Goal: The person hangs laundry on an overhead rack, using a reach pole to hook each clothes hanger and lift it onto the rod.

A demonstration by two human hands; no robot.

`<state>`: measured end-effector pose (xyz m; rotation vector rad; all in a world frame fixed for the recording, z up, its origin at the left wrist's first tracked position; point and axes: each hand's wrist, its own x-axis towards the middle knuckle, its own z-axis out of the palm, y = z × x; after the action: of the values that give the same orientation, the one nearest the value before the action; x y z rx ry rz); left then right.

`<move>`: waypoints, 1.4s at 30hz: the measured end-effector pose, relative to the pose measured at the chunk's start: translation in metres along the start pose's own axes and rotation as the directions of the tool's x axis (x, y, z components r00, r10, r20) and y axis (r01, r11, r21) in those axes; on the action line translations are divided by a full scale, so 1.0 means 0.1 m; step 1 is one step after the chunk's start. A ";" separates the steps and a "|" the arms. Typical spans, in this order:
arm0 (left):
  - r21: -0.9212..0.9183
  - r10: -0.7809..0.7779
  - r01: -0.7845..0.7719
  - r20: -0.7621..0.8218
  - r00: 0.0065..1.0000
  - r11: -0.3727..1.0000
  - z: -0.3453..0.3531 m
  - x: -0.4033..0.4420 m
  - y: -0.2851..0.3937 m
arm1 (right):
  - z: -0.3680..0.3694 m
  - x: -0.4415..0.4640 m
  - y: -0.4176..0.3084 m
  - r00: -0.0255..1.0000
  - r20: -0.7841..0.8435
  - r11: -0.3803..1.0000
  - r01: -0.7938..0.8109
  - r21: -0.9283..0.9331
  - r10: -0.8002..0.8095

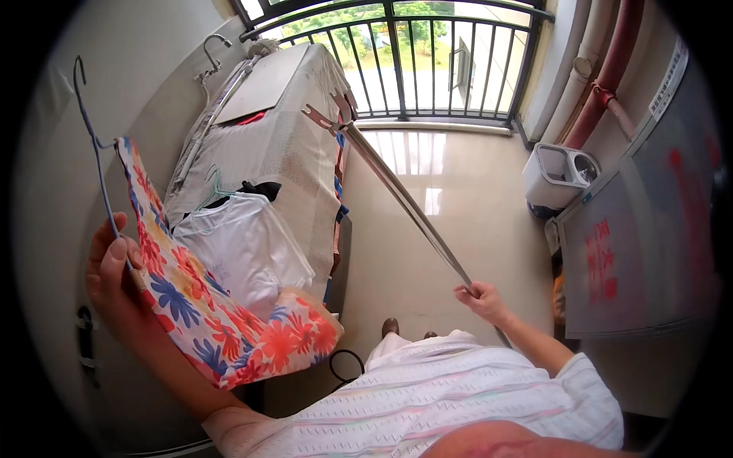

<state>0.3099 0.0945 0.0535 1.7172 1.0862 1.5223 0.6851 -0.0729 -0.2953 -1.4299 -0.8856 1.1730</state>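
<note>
My left hand (114, 267) is closed on a blue wire hanger (101, 168) at the left. From that hanger hangs a floral garment (221, 328) in red, blue and white, draped down over my forearm. Toward the right, my right hand (485, 301) grips a long metal pole (412, 210) near its lower end. The pole slants up and left to a forked, hook-like tip (324, 118) over the edge of the covered surface. A white shirt (248, 248) on a light green hanger (215, 187) lies behind the floral garment.
A cloth-covered surface (286, 145) along the left wall bears a flat board (263, 84). A tap (216, 46) is above it. Black railings (412, 65) stand at the far end. At the right are a white bucket (553, 177), red pipe (611, 76) and grey panel (611, 259).
</note>
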 end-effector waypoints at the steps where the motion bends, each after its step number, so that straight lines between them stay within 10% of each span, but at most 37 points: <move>1: -0.010 0.035 -0.035 0.046 0.998 0.999 0.09 0.02 0.12 | 0.02 -0.06 -0.11 1.000 -0.023 1.000 -0.014 0.001 0.014; 17: -0.538 0.187 0.241 0.621 0.761 0.808 1.58 0.82 0.02 | 0.14 0.06 -0.65 0.958 -0.178 0.966 0.244 0.083 -0.226; 42: -0.633 0.294 0.424 0.721 0.628 0.648 2.24 0.88 -0.35 | 0.07 0.11 -0.71 0.973 -0.133 0.943 0.219 0.252 -0.191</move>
<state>0.5248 0.2065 0.0298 1.3817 -0.0306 0.7538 0.6855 -0.0477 -0.2279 -1.1424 -0.7515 1.0055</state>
